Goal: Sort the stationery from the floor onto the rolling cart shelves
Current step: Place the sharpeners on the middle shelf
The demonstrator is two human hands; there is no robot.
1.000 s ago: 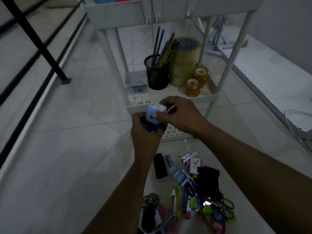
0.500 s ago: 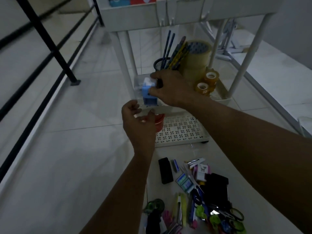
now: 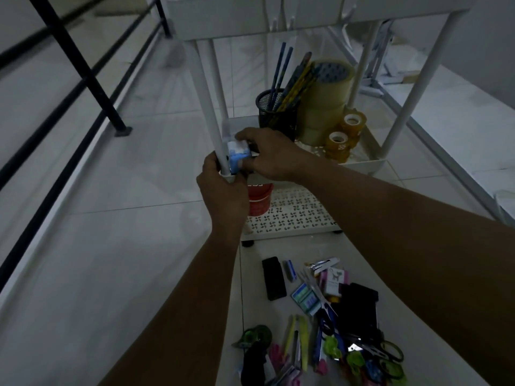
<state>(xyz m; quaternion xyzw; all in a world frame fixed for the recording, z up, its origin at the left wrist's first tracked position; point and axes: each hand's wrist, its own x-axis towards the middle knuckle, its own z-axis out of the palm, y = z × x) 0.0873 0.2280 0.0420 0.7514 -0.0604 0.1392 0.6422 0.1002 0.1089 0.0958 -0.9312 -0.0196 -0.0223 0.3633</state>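
1. Nearest to you, the stationery pile (image 3: 328,330) lies on the floor (image 3: 111,274): scissors (image 3: 376,352), yellow pens (image 3: 302,338), a green tape dispenser (image 3: 255,337), a black case (image 3: 274,278) and a small staple box (image 3: 289,271) at the far edge of the heap.
2. Your left hand (image 3: 223,188) is closed around the cart's front-left post (image 3: 209,107) at its foot, just where the post meets the middle shelf (image 3: 365,164).
3. Your right hand (image 3: 270,154) grips a blue item (image 3: 238,157) with thumb and fingers, holding it at the shelf's front-left corner, touching the post. Whether it rests on the shelf yet, I cannot tell.
4. Below the hands, a red tub (image 3: 259,199) stands on the perforated bottom shelf (image 3: 295,215), partly hidden by your left hand.
5. Further back on the middle shelf: a black mesh cup (image 3: 276,115) with pencils (image 3: 287,76) upright in it, a stack of wide tape rolls (image 3: 326,101) just beside it, and two small amber rolls (image 3: 344,135) in front of the stack.
6. Above, the top tray (image 3: 237,18) shows only its white wall.
7. At far left, a black railing (image 3: 78,62) runs along the floor's edge.
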